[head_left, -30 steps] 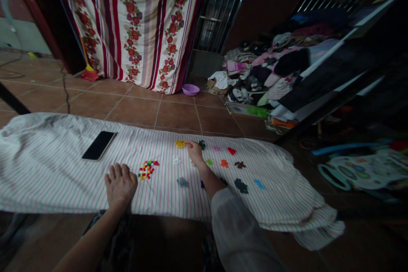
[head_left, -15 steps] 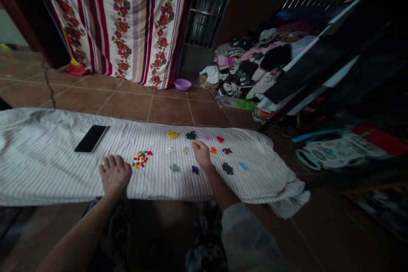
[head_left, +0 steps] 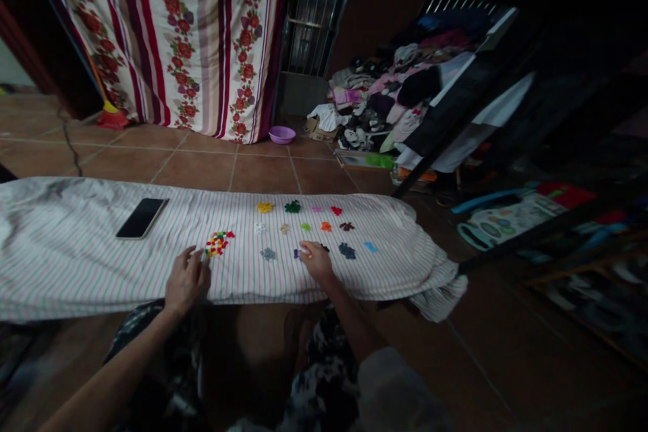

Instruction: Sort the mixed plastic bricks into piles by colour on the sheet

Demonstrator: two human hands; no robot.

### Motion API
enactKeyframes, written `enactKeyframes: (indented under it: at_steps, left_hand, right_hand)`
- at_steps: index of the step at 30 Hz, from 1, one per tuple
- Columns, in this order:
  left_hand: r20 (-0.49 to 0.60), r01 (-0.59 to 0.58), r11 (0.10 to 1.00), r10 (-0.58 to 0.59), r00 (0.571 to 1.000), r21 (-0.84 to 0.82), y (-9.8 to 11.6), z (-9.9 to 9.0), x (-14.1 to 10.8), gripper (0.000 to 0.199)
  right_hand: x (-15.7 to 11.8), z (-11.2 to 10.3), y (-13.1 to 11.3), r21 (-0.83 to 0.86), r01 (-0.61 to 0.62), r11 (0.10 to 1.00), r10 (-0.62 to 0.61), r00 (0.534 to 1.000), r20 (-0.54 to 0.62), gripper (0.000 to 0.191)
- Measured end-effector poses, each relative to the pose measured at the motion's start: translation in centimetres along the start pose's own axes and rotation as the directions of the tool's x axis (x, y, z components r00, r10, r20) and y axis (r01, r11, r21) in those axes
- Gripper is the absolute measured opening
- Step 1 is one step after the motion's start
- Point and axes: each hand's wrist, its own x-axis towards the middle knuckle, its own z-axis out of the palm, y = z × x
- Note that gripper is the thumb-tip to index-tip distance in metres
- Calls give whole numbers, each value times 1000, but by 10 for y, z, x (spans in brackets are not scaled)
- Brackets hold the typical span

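My left hand (head_left: 188, 278) is loosely bent over the striped cloth, fingers apart, its fingertips at the near left edge of a cluster of red, yellow, white and green toy bricks (head_left: 219, 243). My right hand (head_left: 316, 262) is in a pinch beside the small purple pile (head_left: 296, 254), which it partly covers. A pale speck shows at its fingertips, too small to name. Around it lie small sorted piles: light grey (head_left: 268, 254), tan (head_left: 284, 228), lime green (head_left: 306, 227), orange (head_left: 326, 226) and dark grey (head_left: 347, 251). A black pile (head_left: 325, 248) is partly hidden behind the hand.
Farther back on the striped cloth (head_left: 152, 277) are yellow (head_left: 264, 207), dark green (head_left: 292, 206) and red (head_left: 336, 210) piles. A phone (head_left: 142, 219) lies at the left. Beyond are a purple basin (head_left: 282, 135), a heap of clothes (head_left: 385, 94) and a floral curtain (head_left: 202, 40).
My right hand has moved from beside the dark green pile back toward me to the purple pile, uncovering the lime green one. My left hand has gone from lying flat to bent fingers.
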Motion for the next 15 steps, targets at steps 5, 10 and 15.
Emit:
enactKeyframes:
  at_steps: [5, 10, 15]
  left_hand:
    - [137, -41, 980, 68, 988, -194, 42, 22, -18, 33]
    - [331, 2, 964, 89, 939, -266, 82, 49, 1, 47]
    - [504, -14, 997, 53, 862, -82, 114, 55, 22, 62]
  right_hand:
    - [-6, 14, 13, -60, 30, 998, -26, 997, 67, 47]
    - [4, 7, 10, -98, 29, 995, -8, 979, 203, 52]
    - [13, -4, 5, -89, 141, 986, -106, 941, 321, 47]
